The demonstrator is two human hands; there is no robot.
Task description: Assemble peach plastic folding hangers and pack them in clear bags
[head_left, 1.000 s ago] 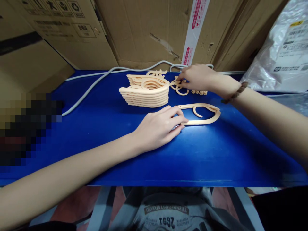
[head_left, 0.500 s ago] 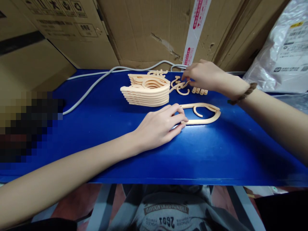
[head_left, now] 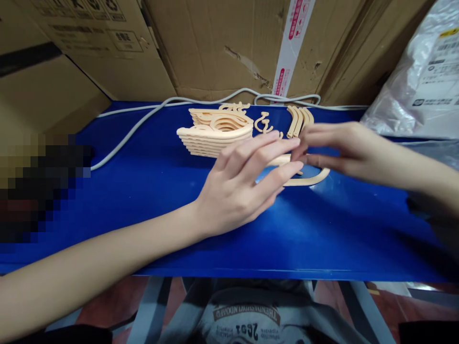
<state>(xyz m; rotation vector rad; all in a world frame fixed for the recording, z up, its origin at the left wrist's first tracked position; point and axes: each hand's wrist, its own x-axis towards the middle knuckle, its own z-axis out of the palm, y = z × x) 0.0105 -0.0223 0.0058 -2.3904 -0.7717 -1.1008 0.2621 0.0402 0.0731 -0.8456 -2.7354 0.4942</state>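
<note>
A cream plastic clothes hanger part (head_left: 311, 180) lies flat on the blue table, largely covered by both hands. My left hand (head_left: 240, 188) is over its left side with fingers stretched forward and slightly apart. From the right, my right hand (head_left: 333, 148) brings thumb and fingers together above the same part, near the left fingertips; its fingers are blurred, and whatever they pinch is hidden. Behind my left hand stands a stack of folded cream hanger pieces (head_left: 215, 138). A loose hook (head_left: 263, 125) lies just right of that stack, with several curved hanger arms (head_left: 299, 119) farther right.
More small hooks (head_left: 234, 107) lie behind the stack. A grey cable (head_left: 172, 102) runs along the back of the blue table (head_left: 143, 215). Cardboard boxes (head_left: 222, 38) wall off the rear, and a plastic-wrapped parcel (head_left: 423, 81) stands at the back right.
My right hand has come from the loose hooks at the back to the hanger part in front. My left hand's fingers have lifted and stretched to the right over that part.
</note>
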